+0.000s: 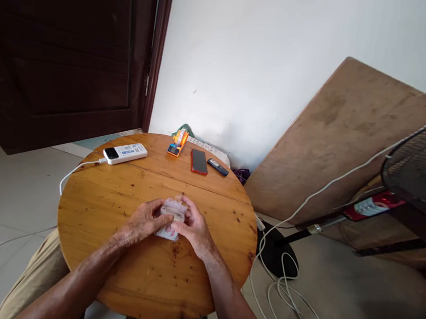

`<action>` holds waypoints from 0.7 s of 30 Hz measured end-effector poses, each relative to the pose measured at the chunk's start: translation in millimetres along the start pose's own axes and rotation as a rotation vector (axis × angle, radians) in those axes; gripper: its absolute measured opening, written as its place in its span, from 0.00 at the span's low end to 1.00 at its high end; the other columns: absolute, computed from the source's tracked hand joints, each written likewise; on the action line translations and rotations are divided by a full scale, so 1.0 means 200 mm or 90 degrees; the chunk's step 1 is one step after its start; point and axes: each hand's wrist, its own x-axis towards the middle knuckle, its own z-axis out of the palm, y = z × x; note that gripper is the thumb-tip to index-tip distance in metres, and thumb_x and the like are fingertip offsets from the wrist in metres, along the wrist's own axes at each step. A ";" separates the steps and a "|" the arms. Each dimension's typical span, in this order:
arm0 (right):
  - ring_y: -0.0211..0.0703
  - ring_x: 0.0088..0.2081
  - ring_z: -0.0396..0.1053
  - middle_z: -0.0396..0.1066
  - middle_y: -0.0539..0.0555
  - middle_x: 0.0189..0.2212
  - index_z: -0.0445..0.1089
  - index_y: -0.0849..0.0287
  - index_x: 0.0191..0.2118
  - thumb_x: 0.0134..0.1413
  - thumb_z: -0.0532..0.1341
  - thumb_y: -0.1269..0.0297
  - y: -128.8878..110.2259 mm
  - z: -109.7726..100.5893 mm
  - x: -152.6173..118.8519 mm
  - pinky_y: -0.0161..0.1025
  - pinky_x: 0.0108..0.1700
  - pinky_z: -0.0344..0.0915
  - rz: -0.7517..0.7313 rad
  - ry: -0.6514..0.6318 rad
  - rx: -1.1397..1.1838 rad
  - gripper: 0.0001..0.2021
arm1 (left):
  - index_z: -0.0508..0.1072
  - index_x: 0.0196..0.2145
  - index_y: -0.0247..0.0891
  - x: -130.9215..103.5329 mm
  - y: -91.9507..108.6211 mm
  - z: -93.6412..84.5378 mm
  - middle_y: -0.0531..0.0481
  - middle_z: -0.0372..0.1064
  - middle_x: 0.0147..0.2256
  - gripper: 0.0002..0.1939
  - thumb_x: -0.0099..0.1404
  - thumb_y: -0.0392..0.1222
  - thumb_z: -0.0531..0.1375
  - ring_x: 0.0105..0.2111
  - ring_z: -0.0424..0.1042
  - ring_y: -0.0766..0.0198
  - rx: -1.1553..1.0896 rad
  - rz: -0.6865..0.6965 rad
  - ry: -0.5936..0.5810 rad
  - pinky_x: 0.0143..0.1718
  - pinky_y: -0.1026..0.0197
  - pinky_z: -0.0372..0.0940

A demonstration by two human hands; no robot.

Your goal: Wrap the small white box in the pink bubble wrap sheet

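Head view: left hand (144, 222), right hand (195, 227) both clasp small crinkly packet (172, 215); round glossy wooden table (118, 195).

A round wooden table (119, 251) carries, beyond the hands, a white power bank (125, 153), an orange tape dispenser (178, 142), a red-edged phone (199, 161) and a small dark handset (218, 167)

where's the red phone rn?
In the head view the red phone lies flat at the far edge of the round wooden table, between the orange tape dispenser and a small dark remote.
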 end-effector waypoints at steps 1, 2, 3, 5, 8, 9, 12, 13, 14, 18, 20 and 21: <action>0.51 0.50 0.73 0.74 0.57 0.51 0.58 0.52 0.60 0.39 0.74 0.61 0.01 0.00 0.00 0.47 0.51 0.70 -0.008 0.009 -0.001 0.41 | 0.75 0.46 0.33 0.00 0.00 0.00 0.44 0.77 0.39 0.26 0.54 0.54 0.64 0.38 0.74 0.54 -0.044 -0.010 -0.019 0.38 0.58 0.68; 0.51 0.50 0.73 0.74 0.57 0.51 0.59 0.53 0.59 0.40 0.74 0.61 0.01 0.01 0.00 0.47 0.51 0.69 -0.019 0.020 -0.006 0.39 | 0.74 0.48 0.33 0.01 0.00 0.00 0.43 0.77 0.40 0.28 0.53 0.54 0.65 0.39 0.75 0.54 -0.085 -0.019 -0.031 0.40 0.57 0.68; 0.50 0.50 0.73 0.74 0.56 0.50 0.60 0.53 0.59 0.41 0.73 0.61 0.02 0.01 -0.01 0.47 0.51 0.69 -0.032 0.032 -0.013 0.38 | 0.73 0.49 0.32 0.01 -0.01 0.01 0.42 0.77 0.41 0.30 0.53 0.54 0.65 0.40 0.75 0.53 -0.121 -0.030 -0.035 0.41 0.56 0.68; 0.50 0.49 0.73 0.74 0.56 0.50 0.61 0.52 0.57 0.42 0.73 0.60 0.03 0.02 -0.01 0.46 0.51 0.69 -0.059 0.053 -0.026 0.35 | 0.72 0.49 0.31 0.03 -0.02 0.01 0.42 0.77 0.41 0.32 0.51 0.54 0.67 0.39 0.75 0.53 -0.165 -0.049 -0.023 0.40 0.56 0.69; 0.49 0.47 0.74 0.75 0.55 0.48 0.62 0.52 0.57 0.44 0.71 0.60 0.04 0.04 0.00 0.45 0.49 0.71 -0.077 0.079 -0.040 0.33 | 0.72 0.49 0.31 0.04 -0.05 0.01 0.42 0.77 0.41 0.32 0.51 0.55 0.67 0.38 0.75 0.54 -0.160 -0.050 0.008 0.39 0.57 0.69; 0.48 0.46 0.74 0.75 0.55 0.47 0.62 0.52 0.57 0.44 0.71 0.60 0.05 0.04 0.00 0.44 0.47 0.71 -0.077 0.088 -0.049 0.32 | 0.72 0.50 0.31 0.04 -0.06 0.01 0.42 0.77 0.41 0.32 0.51 0.55 0.66 0.39 0.75 0.54 -0.147 -0.042 0.018 0.40 0.57 0.69; 0.47 0.42 0.75 0.76 0.55 0.45 0.62 0.54 0.58 0.47 0.68 0.60 0.07 0.05 0.01 0.41 0.41 0.73 -0.076 0.112 -0.076 0.31 | 0.70 0.53 0.30 0.04 -0.07 0.01 0.40 0.76 0.45 0.34 0.52 0.54 0.66 0.42 0.74 0.53 -0.120 -0.024 0.024 0.43 0.56 0.68; 0.47 0.42 0.75 0.76 0.56 0.45 0.61 0.54 0.58 0.48 0.68 0.60 0.07 0.05 0.01 0.41 0.41 0.73 -0.078 0.117 -0.080 0.31 | 0.68 0.55 0.29 0.04 -0.07 0.00 0.39 0.75 0.46 0.36 0.52 0.53 0.66 0.43 0.74 0.52 -0.123 -0.024 0.019 0.44 0.55 0.68; 0.47 0.42 0.76 0.76 0.56 0.45 0.61 0.54 0.58 0.48 0.68 0.60 0.08 0.05 0.01 0.41 0.42 0.73 -0.082 0.121 -0.081 0.31 | 0.66 0.57 0.29 0.04 -0.07 0.00 0.38 0.74 0.47 0.39 0.52 0.52 0.66 0.45 0.73 0.52 -0.130 -0.026 0.012 0.45 0.54 0.68; 0.49 0.47 0.75 0.76 0.57 0.47 0.60 0.55 0.58 0.49 0.66 0.60 0.09 0.05 0.01 0.43 0.46 0.73 -0.100 0.121 -0.089 0.30 | 0.57 0.62 0.26 0.04 -0.07 0.01 0.37 0.73 0.47 0.46 0.50 0.49 0.66 0.47 0.72 0.51 -0.164 -0.042 0.006 0.48 0.53 0.67; 0.49 0.46 0.75 0.76 0.58 0.47 0.60 0.55 0.59 0.51 0.65 0.59 0.08 0.05 0.00 0.43 0.44 0.74 -0.104 0.131 -0.127 0.29 | 0.56 0.62 0.26 0.04 -0.07 0.02 0.38 0.74 0.45 0.47 0.49 0.49 0.65 0.46 0.73 0.51 -0.159 -0.049 0.018 0.48 0.52 0.67; 0.49 0.45 0.76 0.76 0.58 0.46 0.60 0.56 0.59 0.52 0.64 0.59 0.08 0.05 0.00 0.42 0.42 0.74 -0.108 0.137 -0.151 0.29 | 0.56 0.63 0.25 0.04 -0.07 0.03 0.39 0.74 0.44 0.47 0.49 0.48 0.64 0.46 0.73 0.51 -0.151 -0.051 0.025 0.48 0.52 0.67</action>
